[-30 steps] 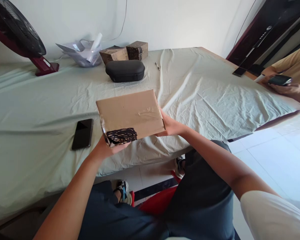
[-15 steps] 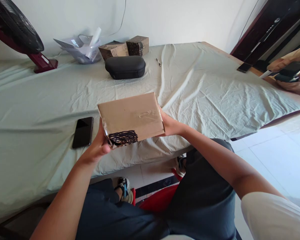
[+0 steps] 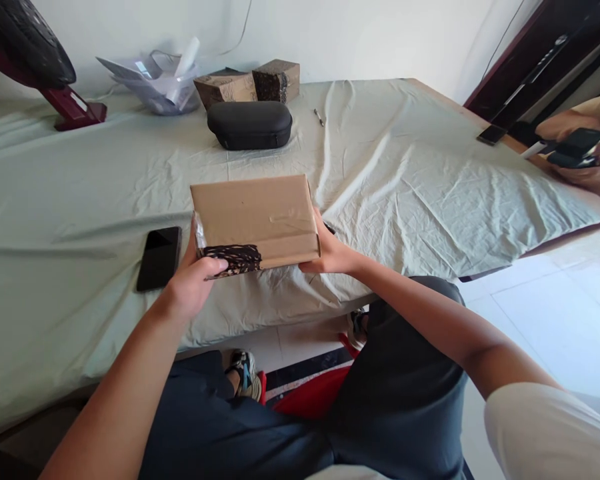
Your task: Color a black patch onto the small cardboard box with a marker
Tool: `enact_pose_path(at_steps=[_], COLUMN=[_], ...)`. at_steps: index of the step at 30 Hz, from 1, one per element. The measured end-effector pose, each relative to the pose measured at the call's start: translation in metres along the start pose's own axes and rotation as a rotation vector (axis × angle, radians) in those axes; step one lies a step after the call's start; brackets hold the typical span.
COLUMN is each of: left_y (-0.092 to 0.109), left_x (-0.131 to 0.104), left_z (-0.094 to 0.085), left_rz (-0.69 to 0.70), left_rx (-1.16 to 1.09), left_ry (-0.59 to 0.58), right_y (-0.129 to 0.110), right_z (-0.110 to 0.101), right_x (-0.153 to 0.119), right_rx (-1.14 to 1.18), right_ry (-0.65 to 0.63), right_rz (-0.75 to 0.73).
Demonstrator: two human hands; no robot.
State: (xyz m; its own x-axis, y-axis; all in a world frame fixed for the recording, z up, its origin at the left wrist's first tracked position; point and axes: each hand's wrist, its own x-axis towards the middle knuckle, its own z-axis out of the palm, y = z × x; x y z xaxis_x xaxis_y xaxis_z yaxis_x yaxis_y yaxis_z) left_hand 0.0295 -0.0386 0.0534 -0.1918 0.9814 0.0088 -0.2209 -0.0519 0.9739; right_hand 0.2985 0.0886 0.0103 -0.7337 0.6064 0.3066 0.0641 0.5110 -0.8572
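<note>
Between my two hands is a brown cardboard box (image 3: 255, 213), held over the front part of the table, with black scribble on its near left corner and shiny tape at its left edge. My left hand (image 3: 193, 283) grips the left end, its thumb lying over the scribbled corner. At the opposite end my right hand (image 3: 327, 247) is closed round the side, most of its fingers hidden by the box. A black smartphone (image 3: 159, 259) lies on the cloth just left of my left hand. Something small and dark (image 3: 330, 228) shows behind my right hand; I cannot make out what.
Behind the box sit a black zip case (image 3: 250, 125), two cardboard boxes (image 3: 225, 87), a clear plastic basket (image 3: 165, 97), a pen (image 3: 319, 117) and a fan (image 3: 65, 107). Another person's hands (image 3: 590, 170) hold a dark object at the right. A greenish cloth (image 3: 405, 193) covers the table.
The box has tipped slightly and shifted a little left in view. My left thumb has moved onto the scribbled corner. The other person's dark object now looks opened or turned.
</note>
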Motion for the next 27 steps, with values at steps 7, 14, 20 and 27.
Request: enact_pose_path(at_steps=[7, 14, 20, 27], left_y=[-0.003, -0.03, -0.046, -0.045], left_x=[0.019, 0.043, 0.053, 0.049], left_z=[-0.029, -0.046, -0.052, -0.045], left_rz=[0.143, 0.193, 0.208, 0.218], left_rx=[0.103, 0.234, 0.234, 0.226], left_ry=[-0.15, -0.047, -0.01, 0.017], right_y=[0.007, 0.044, 0.058, 0.051], right_z=[0.002, -0.039, -0.022, -0.018], right_x=[0.002, 0.03, 0.049, 0.052], right_rx=[0.219, 0.001, -0.82, -0.746], right_ry=[-0.022, 0.056, 0.128, 0.167], right_rz=[0.151, 0.287, 0.672, 0.769])
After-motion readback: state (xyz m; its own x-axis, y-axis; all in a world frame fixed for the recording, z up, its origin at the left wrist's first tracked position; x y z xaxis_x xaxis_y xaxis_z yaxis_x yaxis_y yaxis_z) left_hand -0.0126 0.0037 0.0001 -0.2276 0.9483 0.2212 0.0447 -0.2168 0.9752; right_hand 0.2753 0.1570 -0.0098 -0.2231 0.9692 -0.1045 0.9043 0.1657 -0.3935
